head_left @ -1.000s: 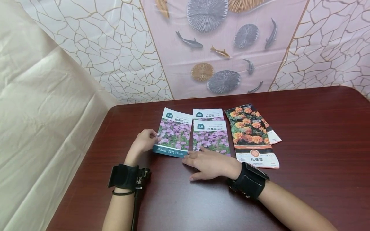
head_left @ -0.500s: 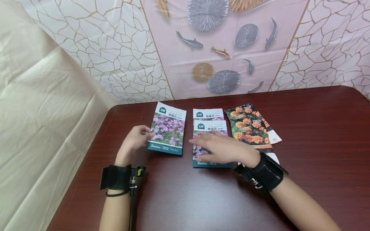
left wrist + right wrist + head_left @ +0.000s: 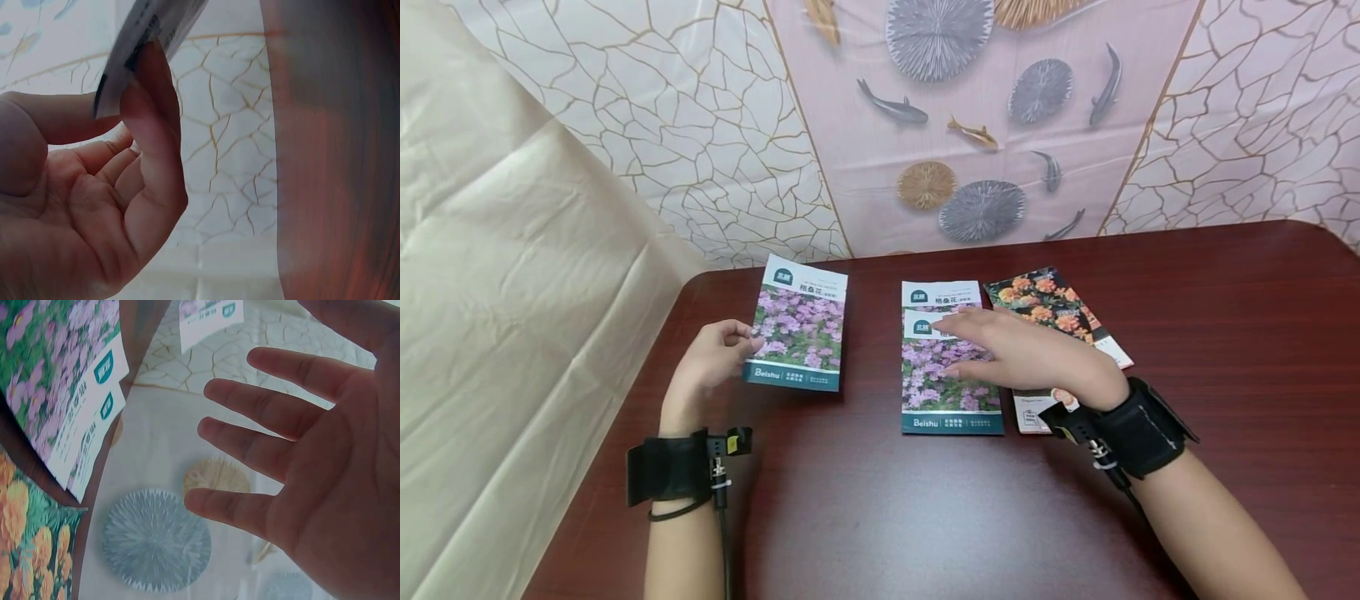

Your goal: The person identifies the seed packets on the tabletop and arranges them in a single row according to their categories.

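My left hand (image 3: 711,354) pinches a seed packet (image 3: 801,325) with purple flowers and a teal band by its lower left edge. The packet is tilted up, with a shadow under it. In the left wrist view, thumb and fingers meet on the packet's edge (image 3: 150,37). My right hand (image 3: 1037,354) is spread flat above the table with nothing in its grasp, as the right wrist view shows with straight fingers (image 3: 262,409). Under its fingertips lies a front purple-flower packet (image 3: 925,379), which overlaps a back purple-flower packet (image 3: 940,292). The right hand partly covers an orange-flower packet (image 3: 1037,292).
A further packet's white corner (image 3: 1116,352) sticks out from beneath the orange one. All lie on a dark red-brown table (image 3: 880,517). Behind stands a patterned cloth (image 3: 985,150) with fish, and a cream cloth (image 3: 512,333) hangs at the left.
My left hand has carried its purple-flower packet to the left, away from the other two, and raised it. My right hand has moved right and back, off the front packet's lower end.
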The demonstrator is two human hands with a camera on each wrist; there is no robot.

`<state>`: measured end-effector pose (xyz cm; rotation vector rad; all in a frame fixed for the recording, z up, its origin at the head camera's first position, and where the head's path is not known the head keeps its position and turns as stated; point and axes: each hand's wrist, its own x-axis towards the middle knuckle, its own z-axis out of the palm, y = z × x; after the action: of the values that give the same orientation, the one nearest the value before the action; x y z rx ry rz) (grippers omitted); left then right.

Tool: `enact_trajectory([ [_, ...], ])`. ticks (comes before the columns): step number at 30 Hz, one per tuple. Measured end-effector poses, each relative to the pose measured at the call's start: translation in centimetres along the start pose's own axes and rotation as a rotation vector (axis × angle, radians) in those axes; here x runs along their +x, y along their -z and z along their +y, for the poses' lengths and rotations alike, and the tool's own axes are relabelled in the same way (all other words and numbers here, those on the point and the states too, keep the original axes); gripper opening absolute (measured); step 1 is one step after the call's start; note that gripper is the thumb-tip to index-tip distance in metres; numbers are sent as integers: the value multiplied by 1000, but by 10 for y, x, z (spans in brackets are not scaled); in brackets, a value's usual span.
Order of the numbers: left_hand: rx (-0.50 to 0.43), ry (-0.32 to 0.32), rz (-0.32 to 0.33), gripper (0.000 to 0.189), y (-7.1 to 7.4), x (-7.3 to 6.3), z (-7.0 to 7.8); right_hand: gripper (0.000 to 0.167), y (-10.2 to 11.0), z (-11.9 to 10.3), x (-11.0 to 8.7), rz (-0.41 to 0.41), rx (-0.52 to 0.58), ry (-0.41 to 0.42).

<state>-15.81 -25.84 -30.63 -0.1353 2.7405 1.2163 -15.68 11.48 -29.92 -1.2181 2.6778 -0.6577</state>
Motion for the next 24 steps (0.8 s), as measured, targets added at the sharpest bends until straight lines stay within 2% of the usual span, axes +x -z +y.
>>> enact_trajectory([
  [13,53,75,33,28,26,-6,-25,48,3,6,-2,-29,14,-33],
  [24,88,166,34,27,29,0,-47,49,0,9,-1,-82,19,-34],
])
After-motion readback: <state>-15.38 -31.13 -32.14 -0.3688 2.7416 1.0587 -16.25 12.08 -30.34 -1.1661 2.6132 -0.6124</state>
